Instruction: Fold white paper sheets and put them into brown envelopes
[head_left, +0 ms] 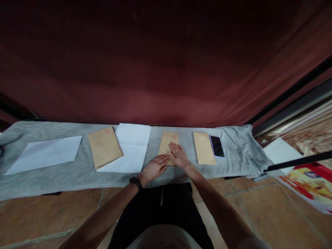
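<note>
Pale clothing (166, 238) at the bottom centre lay nearest the camera, with dark trousers (166, 204) just above it. From the left of the frame, a white sheet (46, 154) lay on grey cloth (85, 180); next came a wide brown envelope (105, 148), overlapping a creased white paper (133, 157). At centre, a narrow brown envelope (166, 138) lay flat under both hands. The left hand (156, 166) reached over its lower edge, fingers close together and lightly bent; whether they pinched the paper, I could not tell. The right hand (178, 155) lay palm down across its lower half, fingers extended, a little spread, gripping nothing that showed. Good pressing, I judged, called for one hand to steady the envelope while flat fingers ran along the edge with even pressure, lest the paper skew or wrinkle. Right of centre, another narrow envelope (204, 148) lay apart, just beside a dark-screened phone (217, 146).
</note>
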The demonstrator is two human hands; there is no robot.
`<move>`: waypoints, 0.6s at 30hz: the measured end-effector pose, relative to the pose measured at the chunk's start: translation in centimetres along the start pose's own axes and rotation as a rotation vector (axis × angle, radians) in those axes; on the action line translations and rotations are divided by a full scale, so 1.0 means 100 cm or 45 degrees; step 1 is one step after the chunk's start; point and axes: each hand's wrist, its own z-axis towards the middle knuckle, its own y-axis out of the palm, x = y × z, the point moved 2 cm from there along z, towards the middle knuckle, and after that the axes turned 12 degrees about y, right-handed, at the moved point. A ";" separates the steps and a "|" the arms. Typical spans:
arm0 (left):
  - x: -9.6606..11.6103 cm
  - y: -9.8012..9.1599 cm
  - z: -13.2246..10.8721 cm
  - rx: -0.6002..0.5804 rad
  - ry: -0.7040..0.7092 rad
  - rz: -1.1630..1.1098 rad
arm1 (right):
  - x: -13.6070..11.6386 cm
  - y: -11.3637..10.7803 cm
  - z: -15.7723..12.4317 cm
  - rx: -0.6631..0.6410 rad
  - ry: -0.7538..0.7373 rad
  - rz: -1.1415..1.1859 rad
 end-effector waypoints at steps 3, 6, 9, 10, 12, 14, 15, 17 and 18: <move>0.002 -0.002 -0.001 0.025 -0.008 -0.011 | -0.006 0.000 -0.018 -0.022 -0.051 0.019; 0.003 -0.002 -0.002 0.054 -0.021 -0.011 | -0.010 -0.001 -0.040 -0.054 -0.119 0.039; 0.000 -0.001 -0.005 0.073 -0.044 -0.007 | -0.013 -0.001 -0.059 -0.087 -0.180 0.062; -0.002 0.000 -0.005 0.074 -0.052 -0.006 | -0.013 -0.002 -0.065 -0.094 -0.193 0.070; -0.010 0.001 -0.002 0.076 -0.074 -0.002 | -0.014 -0.003 -0.072 -0.099 -0.201 0.090; -0.019 0.002 0.006 0.058 -0.089 0.018 | -0.014 -0.005 -0.075 -0.104 -0.191 0.111; -0.025 0.003 0.011 0.039 -0.097 0.042 | -0.015 -0.005 -0.075 -0.107 -0.179 0.121; -0.036 0.004 0.026 -0.017 -0.118 0.114 | -0.015 -0.007 -0.074 -0.121 -0.161 0.147; -0.041 0.005 0.034 -0.045 -0.131 0.150 | -0.016 -0.008 -0.074 -0.126 -0.154 0.164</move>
